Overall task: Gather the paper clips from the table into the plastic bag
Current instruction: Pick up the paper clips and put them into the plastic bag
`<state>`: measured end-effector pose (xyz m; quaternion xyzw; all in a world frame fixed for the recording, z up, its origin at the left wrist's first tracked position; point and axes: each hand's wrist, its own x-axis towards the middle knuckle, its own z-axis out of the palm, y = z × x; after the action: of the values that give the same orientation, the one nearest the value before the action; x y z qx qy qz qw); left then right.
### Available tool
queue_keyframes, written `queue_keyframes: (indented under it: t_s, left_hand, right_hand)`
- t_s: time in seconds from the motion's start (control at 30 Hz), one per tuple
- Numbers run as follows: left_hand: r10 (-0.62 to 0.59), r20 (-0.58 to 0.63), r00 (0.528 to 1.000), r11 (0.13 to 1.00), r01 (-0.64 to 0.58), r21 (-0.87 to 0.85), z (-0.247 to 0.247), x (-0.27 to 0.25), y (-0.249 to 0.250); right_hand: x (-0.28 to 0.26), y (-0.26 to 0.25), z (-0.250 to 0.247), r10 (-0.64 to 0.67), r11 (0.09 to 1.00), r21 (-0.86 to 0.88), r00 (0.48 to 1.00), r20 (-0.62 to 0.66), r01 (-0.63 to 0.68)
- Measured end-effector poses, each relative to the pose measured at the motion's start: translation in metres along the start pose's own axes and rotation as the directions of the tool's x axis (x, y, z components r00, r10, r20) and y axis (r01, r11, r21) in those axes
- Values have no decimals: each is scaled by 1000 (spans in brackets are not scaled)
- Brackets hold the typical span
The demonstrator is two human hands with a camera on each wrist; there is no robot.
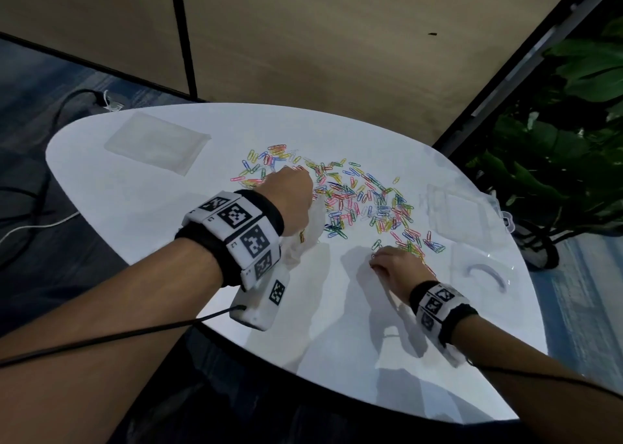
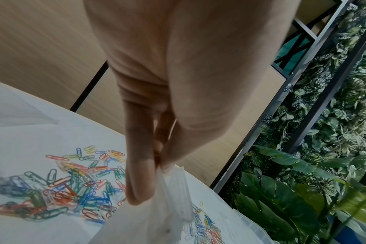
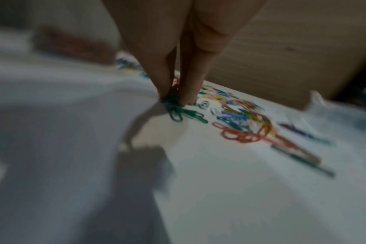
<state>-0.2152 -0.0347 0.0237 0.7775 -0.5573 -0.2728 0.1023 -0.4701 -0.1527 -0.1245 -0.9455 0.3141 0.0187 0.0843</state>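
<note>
A white rounded table (image 1: 141, 207) stands by tan wall panels, leafy plants (image 1: 569, 133) to the right. Too many coloured clips (image 1: 364, 200) to count lie scattered across its middle. One clear bag (image 2: 167, 206) hangs pinched in the left hand (image 1: 286, 194) above them. The right hand (image 1: 397, 265) pinches several clips off the table's near side.

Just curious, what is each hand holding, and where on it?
The left hand pinches the plastic bag at its top edge. The right hand pinches a few paper clips between its fingertips.
</note>
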Motion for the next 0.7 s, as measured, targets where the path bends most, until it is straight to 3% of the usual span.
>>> queue_keyframes:
  t_s: [0.07, 0.13, 0.23, 0.33, 0.4, 0.47, 0.57, 0.7]
  left_hand:
    - [1, 12, 1000, 1000, -1, 6, 1, 1, 1]
    - [5, 15, 1000, 1000, -5, 14, 2, 2, 2]
    - [3, 30, 1000, 1000, -3, 28, 3, 4, 4]
    - [9, 37, 999, 999, -11, 49, 2, 5, 6]
    - [11, 33, 999, 999, -12, 44, 2, 4, 7]
    - [4, 30, 1000, 1000, -5, 20, 3, 3, 9]
    - [19, 19, 1000, 1000, -19, -4, 4, 1, 11]
    - [19, -23, 1000, 998, -21, -65, 5, 0, 14]
  right_hand:
    - [7, 1, -8, 265, 949, 184, 964, -28, -256]
    - [12, 2, -20, 492, 822, 325, 871, 9, -468]
    - [19, 8, -39, 635, 639, 501, 768, 86, -584]
    - [30, 1, -64, 654, 365, 796, 741, 151, -484]
    - [35, -18, -81, 593, 125, 939, 783, 189, -321]
    - [39, -47, -95, 474, -34, 969, 849, 232, -246]
    - [45, -85, -97, 326, -49, 956, 900, 290, -291]
    - [50, -118, -78, 350, 103, 934, 892, 287, -341]
